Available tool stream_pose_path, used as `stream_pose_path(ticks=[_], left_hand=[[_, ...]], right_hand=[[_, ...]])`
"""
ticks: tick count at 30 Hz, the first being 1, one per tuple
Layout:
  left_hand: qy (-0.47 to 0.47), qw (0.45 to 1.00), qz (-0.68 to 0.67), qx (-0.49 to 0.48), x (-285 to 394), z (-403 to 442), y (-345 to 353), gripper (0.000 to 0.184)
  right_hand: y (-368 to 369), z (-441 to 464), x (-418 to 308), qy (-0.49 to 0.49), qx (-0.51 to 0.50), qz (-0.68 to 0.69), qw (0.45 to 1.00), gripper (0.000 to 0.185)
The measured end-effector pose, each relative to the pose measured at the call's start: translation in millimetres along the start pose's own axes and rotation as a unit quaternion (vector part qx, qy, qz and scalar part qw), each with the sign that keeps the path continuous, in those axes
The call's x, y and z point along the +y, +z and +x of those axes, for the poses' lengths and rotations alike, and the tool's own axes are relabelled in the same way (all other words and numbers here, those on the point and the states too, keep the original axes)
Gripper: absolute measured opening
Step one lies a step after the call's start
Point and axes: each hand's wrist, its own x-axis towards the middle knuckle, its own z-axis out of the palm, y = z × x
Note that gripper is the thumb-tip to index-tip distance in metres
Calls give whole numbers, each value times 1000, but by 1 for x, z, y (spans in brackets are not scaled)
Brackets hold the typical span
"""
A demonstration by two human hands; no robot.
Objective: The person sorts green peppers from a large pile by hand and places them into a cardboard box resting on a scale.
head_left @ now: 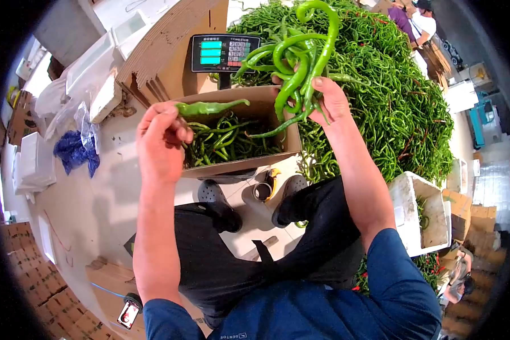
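Pinched in my left hand (161, 139) is a single green chili pepper (212, 107), held level above the left part of the cardboard box (255, 162). My right hand (333, 102) is closed around a bunch of long, curled green chili peppers (300, 65), raised over the box's right side. Inside the box lie more green chili peppers (229, 139). Just behind it stands a digital scale display (225, 52) with lit green readouts. A large heap of green chili peppers (379, 73) spreads to the right of my right hand.
Flattened cardboard (164, 45) leans at the back left. A white foam box (405, 212) sits by my right elbow, and blue plastic (76, 152) lies on the left floor. A roll of tape (262, 191) is between my feet. Other people (422, 25) are at the far right.
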Motion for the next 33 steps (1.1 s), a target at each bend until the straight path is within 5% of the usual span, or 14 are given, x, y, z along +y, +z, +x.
stream_pose_path(ticks=[8,11,13,14,16,17,20,22,23,24,26,28,30,33], left_hand=[[-52,990,126,-39,-12,-25,74,20],[-72,975,177,-111,-47,-47,158,19],[-19,935,262,-237,-89,-60,234,24],[-159,925,205,-279,-88,-84,302,28],[-199,861,120,-452,-100,-132,396,71],[-182,836,129,-502,-103,-147,422,79],[-159,789,190,-563,-131,-173,440,103],[-177,762,183,-596,-181,-167,410,85],[-73,764,230,-599,-174,-164,388,66],[146,737,287,-594,-171,-151,367,51],[168,748,349,-539,-138,-124,319,41],[163,817,422,-358,-115,-103,255,26],[159,929,323,-86,-94,-90,217,31],[154,940,293,85,-68,-61,145,64]], right_hand=[[-7,1,19,49,116,-138,982,35],[-3,-4,21,13,-53,-21,998,27],[16,-27,-1,95,78,-181,976,29],[17,-28,-1,121,105,-175,971,34],[8,-21,15,64,76,-51,994,43],[18,-32,2,79,182,-131,971,38],[-5,-22,14,35,88,-67,993,42],[-4,-52,-9,47,94,-72,992,40],[-2,-67,-21,53,98,-75,991,38],[5,-86,-33,53,93,-75,991,33],[12,-107,-43,-50,-40,17,998,34],[7,-90,-36,-23,17,-34,999,46],[-5,-56,-29,4,-3,-77,997,48],[-14,-31,-12,-47,-22,-256,965,48]])
